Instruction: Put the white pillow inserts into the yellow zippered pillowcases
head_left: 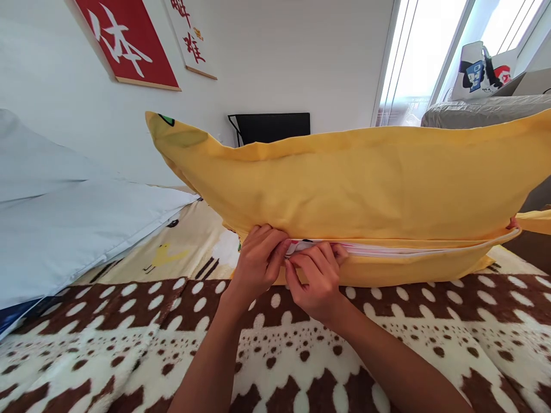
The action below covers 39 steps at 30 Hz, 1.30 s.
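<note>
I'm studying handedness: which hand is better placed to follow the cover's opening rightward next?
Likely the right hand: it's farther right along the opening than the left hand. Both touch the cover.

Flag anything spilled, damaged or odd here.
Nothing looks spilled or damaged. The yellow fabric cover gapes lengthwise, showing whitish fabric inside, but the left hand and right hand pinch there, suggesting ordinary handling.

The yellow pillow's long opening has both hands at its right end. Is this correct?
Wrong end: the head view shows the left hand and right hand at the left end of the long opening in the yellow pillow.
</note>
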Each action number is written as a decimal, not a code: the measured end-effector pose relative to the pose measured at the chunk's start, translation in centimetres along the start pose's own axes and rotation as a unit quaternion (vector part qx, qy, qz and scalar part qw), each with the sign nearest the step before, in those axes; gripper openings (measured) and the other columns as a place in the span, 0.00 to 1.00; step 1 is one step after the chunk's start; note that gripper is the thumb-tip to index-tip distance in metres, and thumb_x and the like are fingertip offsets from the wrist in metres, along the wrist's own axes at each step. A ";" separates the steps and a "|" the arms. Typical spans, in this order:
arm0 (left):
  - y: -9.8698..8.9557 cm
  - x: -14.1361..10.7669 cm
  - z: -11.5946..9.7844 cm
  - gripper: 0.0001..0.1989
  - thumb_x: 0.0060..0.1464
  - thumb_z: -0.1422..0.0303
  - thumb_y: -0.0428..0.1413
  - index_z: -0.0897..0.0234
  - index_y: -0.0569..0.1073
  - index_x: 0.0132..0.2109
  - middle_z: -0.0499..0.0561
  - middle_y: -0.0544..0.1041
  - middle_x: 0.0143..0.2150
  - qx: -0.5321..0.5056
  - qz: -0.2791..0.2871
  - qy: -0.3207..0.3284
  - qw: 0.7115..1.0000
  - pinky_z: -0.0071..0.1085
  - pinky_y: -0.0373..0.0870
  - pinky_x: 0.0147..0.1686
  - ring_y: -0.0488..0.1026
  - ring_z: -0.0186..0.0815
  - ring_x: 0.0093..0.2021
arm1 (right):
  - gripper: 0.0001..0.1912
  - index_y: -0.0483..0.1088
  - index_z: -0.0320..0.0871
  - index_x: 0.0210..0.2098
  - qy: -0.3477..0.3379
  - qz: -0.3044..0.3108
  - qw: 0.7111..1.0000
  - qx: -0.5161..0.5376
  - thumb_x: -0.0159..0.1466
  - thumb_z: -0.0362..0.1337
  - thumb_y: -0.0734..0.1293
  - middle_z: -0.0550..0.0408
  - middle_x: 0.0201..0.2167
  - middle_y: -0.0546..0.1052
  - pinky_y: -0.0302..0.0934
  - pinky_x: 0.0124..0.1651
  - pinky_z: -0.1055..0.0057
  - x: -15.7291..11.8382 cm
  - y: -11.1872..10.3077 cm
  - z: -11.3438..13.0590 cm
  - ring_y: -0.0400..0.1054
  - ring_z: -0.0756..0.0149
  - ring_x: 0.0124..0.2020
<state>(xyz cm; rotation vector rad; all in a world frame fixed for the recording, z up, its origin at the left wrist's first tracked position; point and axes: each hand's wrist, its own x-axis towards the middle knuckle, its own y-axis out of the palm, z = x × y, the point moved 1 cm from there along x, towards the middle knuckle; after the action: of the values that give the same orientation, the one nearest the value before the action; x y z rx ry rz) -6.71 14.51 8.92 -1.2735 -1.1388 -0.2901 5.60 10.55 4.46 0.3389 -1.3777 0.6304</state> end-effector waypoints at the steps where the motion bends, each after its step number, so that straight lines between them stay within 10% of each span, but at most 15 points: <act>1: 0.0 0.0 0.0 0.08 0.60 0.75 0.48 0.63 0.65 0.32 0.47 0.64 0.26 -0.008 0.000 -0.005 1.000 0.32 0.57 0.32 0.59 0.32 0.29 | 0.06 0.66 0.43 0.26 0.003 0.001 1.000 0.004 0.59 0.31 0.66 0.59 0.22 0.71 0.47 0.39 0.64 0.1 0.0 0.0 0.60 0.68 0.29; 18: -0.4 -0.4 0.4 0.11 0.60 0.65 0.48 0.63 0.66 0.30 0.46 0.65 0.26 -0.148 0.005 -0.165 0.975 0.27 0.57 0.26 0.61 0.29 0.26 | 0.07 0.65 0.42 0.25 0.028 0.007 0.999 0.037 0.60 0.31 0.63 0.58 0.23 0.67 0.49 0.41 0.64 0.6 -0.7 0.2 0.60 0.68 0.30; 31: -1.3 0.0 0.0 0.06 0.56 0.70 0.50 0.64 0.70 0.34 0.51 0.69 0.30 -0.065 0.060 -0.019 0.996 0.34 0.61 0.35 0.63 0.35 0.33 | 0.07 0.69 0.43 0.25 -0.026 0.019 0.999 -0.013 0.60 0.32 0.66 0.57 0.25 0.70 0.49 0.41 0.65 0.2 -0.6 -0.6 0.61 0.68 0.32; 39: -1.3 -0.1 0.3 0.05 0.57 0.73 0.49 0.64 0.70 0.35 0.53 0.70 0.34 -0.081 0.052 -0.037 0.995 0.33 0.64 0.37 0.65 0.36 0.37 | 0.05 0.70 0.44 0.28 -0.033 0.003 0.999 -0.008 0.60 0.30 0.66 0.56 0.38 0.76 0.51 0.47 0.64 0.4 -0.7 -0.7 0.67 0.67 0.41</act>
<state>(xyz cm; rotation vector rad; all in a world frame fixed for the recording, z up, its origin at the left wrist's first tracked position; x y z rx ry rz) -7.89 14.29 9.54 -1.4931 -1.1251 -0.2630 6.63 10.47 4.83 0.3453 -1.4471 0.6172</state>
